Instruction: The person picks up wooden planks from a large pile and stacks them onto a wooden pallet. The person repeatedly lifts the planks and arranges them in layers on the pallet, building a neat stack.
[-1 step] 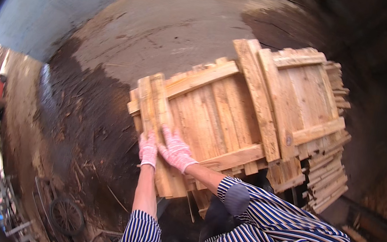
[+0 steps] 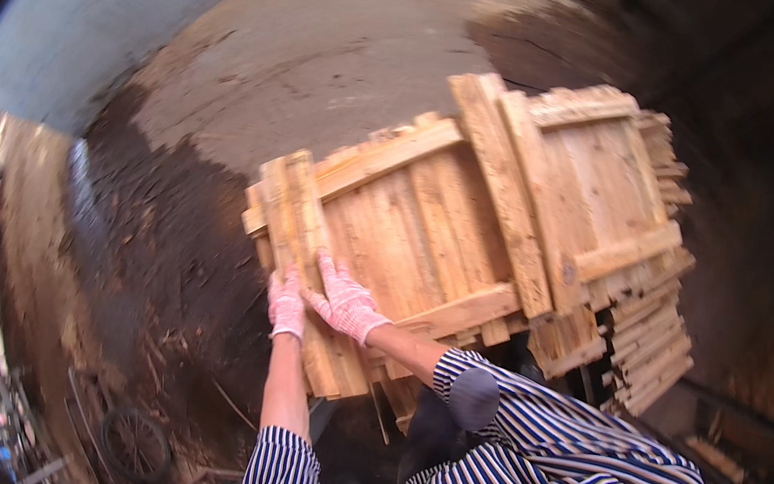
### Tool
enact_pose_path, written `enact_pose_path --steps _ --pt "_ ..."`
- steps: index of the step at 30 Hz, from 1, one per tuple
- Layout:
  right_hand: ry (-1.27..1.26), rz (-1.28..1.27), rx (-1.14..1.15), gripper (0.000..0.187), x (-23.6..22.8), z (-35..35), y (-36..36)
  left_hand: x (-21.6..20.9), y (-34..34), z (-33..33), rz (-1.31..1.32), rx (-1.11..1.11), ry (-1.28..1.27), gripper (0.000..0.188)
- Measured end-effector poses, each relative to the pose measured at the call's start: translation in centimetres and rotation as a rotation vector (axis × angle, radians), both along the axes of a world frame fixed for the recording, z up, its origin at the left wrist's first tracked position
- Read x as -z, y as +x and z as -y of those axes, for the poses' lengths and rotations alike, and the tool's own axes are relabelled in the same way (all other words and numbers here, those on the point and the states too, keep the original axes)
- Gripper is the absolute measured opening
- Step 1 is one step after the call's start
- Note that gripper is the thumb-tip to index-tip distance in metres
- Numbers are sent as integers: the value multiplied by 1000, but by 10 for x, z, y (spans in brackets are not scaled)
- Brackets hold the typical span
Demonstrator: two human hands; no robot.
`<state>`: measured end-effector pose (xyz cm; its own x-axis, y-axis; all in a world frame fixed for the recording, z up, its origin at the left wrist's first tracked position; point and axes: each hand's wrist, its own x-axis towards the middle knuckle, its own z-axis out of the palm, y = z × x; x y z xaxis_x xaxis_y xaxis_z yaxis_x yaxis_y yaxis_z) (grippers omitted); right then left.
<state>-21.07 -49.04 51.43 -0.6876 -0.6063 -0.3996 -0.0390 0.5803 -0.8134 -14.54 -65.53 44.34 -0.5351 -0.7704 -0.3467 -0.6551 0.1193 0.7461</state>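
Observation:
My left hand (image 2: pixel 286 303) and my right hand (image 2: pixel 346 304), both in pink-and-white knit gloves, are on a pair of long narrow planks (image 2: pixel 302 218) along the left end of a wooden slatted panel (image 2: pixel 421 217). The left fingers lie stretched along the planks' outer side. On the inner side, the right fingers are spread, with the thumb reaching across toward the left hand. The panel has a raised cross batten (image 2: pixel 390 158) at its far edge and another batten (image 2: pixel 463 312) at its near edge. My palms and the planks' undersides are hidden.
Right of the panel, a long loose-looking board (image 2: pixel 501 194) leans beside a second slatted panel (image 2: pixel 599 179). Stacked short boards (image 2: pixel 658 351) sit below it. A spoked wheel (image 2: pixel 135 440) stands at lower left. A pale wall (image 2: pixel 140 10) rises behind the dirt floor (image 2: pixel 334 61).
The panels, planks and both hands appear slightly further left in the picture, shifted together. Both hands stay on the same planks.

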Motion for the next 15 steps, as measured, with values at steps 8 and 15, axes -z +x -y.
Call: enact_pose_path --steps 8,15 --pt "676 -687 478 78 8 -228 -188 11 25 39 -26 -87 274 66" --pt "462 -200 424 83 -20 -290 -225 -8 3 2 -41 -93 338 61"
